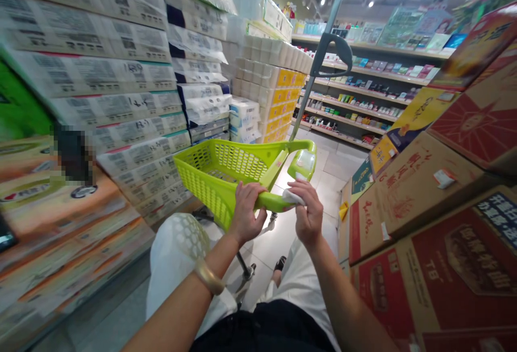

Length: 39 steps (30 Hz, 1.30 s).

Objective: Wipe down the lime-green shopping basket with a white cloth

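Observation:
A lime-green shopping cart [200,174] with a perforated plastic basket stands in front of my knees. Its looped handle [274,201] curves toward me. My left hand [247,212] is wrapped round the handle's left part, the thumb underneath. At the right bend, my right hand [309,209] pinches a white cloth or tissue [293,197] against the handle. Part of that white piece shows above my fingers. A grey pole [309,91] with a dark grey loop-shaped grip [333,56] rises behind the cart; its lower end is hidden by the handle.
Wrapped paper packs [129,72] are piled high on the left, with tissue rolls [274,72] behind. Cardboard boxes [404,196] are stacked close on the right. Shelves [363,83] of small products line the back. Tiled floor [329,153] runs between the stacks.

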Each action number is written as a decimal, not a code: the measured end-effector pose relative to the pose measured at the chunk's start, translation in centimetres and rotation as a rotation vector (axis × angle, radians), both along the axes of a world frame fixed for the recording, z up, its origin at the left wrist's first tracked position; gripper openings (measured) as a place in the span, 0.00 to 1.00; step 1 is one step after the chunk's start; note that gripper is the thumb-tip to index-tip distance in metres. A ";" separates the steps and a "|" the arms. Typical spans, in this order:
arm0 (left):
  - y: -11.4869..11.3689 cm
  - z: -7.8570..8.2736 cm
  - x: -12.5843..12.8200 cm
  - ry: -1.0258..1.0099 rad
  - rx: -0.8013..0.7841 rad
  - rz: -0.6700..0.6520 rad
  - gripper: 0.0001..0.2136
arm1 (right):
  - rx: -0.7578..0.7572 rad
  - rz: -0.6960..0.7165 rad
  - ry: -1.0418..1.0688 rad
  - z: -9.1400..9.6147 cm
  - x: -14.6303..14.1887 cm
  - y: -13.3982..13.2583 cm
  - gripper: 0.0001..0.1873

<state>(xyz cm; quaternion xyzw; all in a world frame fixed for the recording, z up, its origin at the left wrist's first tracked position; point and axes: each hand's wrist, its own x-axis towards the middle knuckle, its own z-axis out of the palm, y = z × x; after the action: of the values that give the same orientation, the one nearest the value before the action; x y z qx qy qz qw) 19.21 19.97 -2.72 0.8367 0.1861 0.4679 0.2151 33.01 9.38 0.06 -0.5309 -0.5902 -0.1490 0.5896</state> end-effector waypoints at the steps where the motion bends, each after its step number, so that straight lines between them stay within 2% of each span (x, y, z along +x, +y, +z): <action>1: -0.1 0.1 -0.1 -0.004 -0.003 0.002 0.12 | -0.019 -0.027 -0.043 0.0 -1.0 -0.2 0.14; 4: -0.2 0.2 -0.5 0.004 -0.017 0.010 0.12 | -0.089 -0.049 -0.191 0.1 -2.7 -0.8 0.14; 7: -0.1 0.2 -0.7 0.019 -0.021 -0.008 0.13 | -0.103 -0.014 -0.251 0.4 -1.7 -0.7 0.13; 12: 0.0 0.0 -0.4 -0.007 -0.026 -0.031 0.12 | -0.003 -0.011 -0.015 0.4 0.8 0.5 0.14; 15: -0.3 0.2 -0.1 -0.005 -0.048 -0.020 0.12 | 0.033 -0.066 0.073 0.2 -0.3 0.7 0.13; 21: -0.5 0.4 -0.3 -0.008 -0.073 -0.026 0.12 | 0.023 -0.152 -0.006 -0.3 -3.6 -0.3 0.13; 32: -1.3 1.4 -1.3 0.074 -0.129 -0.113 0.13 | 0.024 -0.211 -0.071 -0.4 -4.1 -1.1 0.12; 39: -1.4 1.4 -1.6 0.091 -0.115 -0.121 0.11 | 0.001 -0.236 -0.091 -0.6 -4.7 -1.7 0.12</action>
<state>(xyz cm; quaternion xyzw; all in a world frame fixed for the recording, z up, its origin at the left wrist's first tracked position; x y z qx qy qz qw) 17.65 18.61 -1.35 0.8531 0.1713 0.4040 0.2821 28.30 7.70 -0.58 -0.5890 -0.5500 -0.2415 0.5407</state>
